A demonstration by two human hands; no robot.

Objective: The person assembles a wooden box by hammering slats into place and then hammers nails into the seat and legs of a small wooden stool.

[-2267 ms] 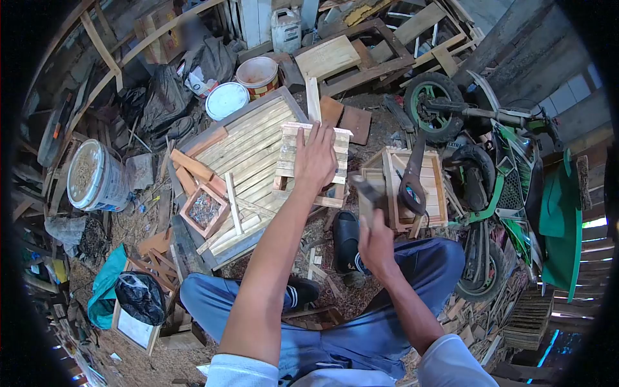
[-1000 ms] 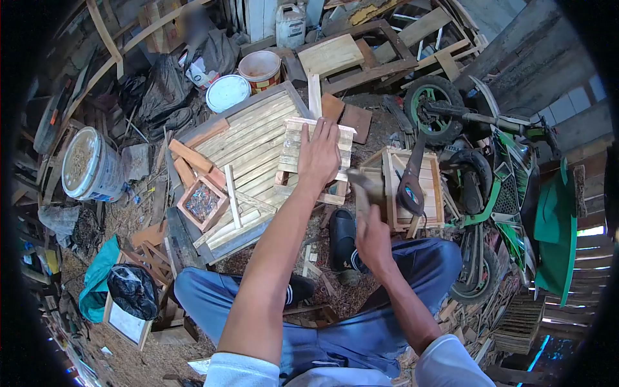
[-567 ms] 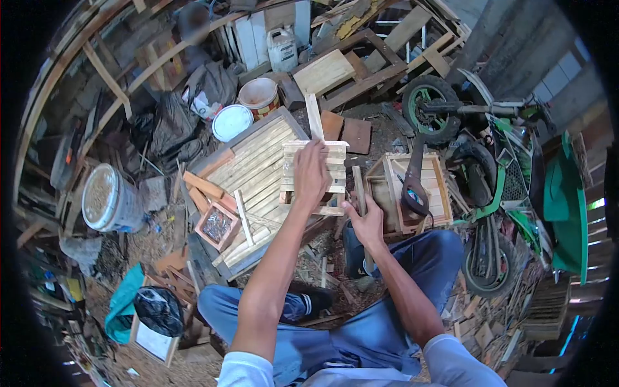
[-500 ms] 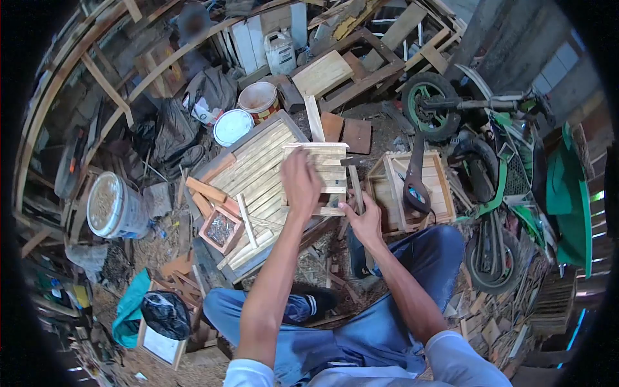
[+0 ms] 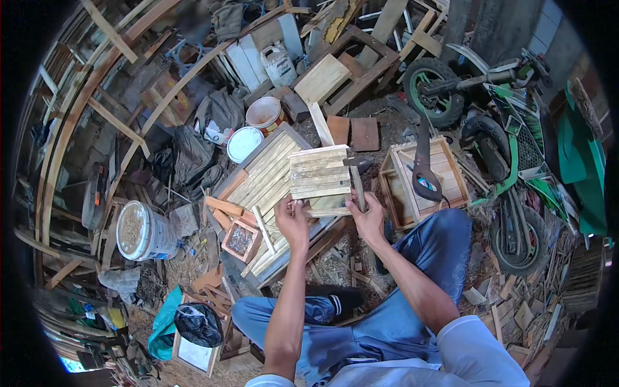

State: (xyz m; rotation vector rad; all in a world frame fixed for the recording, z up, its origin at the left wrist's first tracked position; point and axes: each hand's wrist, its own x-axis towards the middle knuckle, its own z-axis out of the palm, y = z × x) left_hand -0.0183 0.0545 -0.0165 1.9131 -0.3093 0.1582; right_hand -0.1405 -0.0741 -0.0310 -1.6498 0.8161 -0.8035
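A small slatted wooden box or frame (image 5: 319,173) rests on a larger slatted panel (image 5: 255,187) in front of me. My left hand (image 5: 293,222) is closed at its lower left corner, thumb and fingertips against the wood. In my right hand (image 5: 369,222) is a hammer (image 5: 357,187), its handle running up along the right side of the small box and its dark head near the top right corner. The thumb of that hand is by the box's lower right corner. On the panel's left part stands a small wooden box of nails (image 5: 242,239).
To the right are a wooden crate (image 5: 425,180) with a handsaw (image 5: 423,161) on it and a green motorbike (image 5: 509,142). Buckets (image 5: 264,113) stand behind the panel, another bucket (image 5: 145,231) at left. Wood scraps (image 5: 516,316) litter the ground.
My left hand has come down from the top of the small box to its lower left corner and closed there. My right hand still holds the hammer. The head view has shifted slightly.
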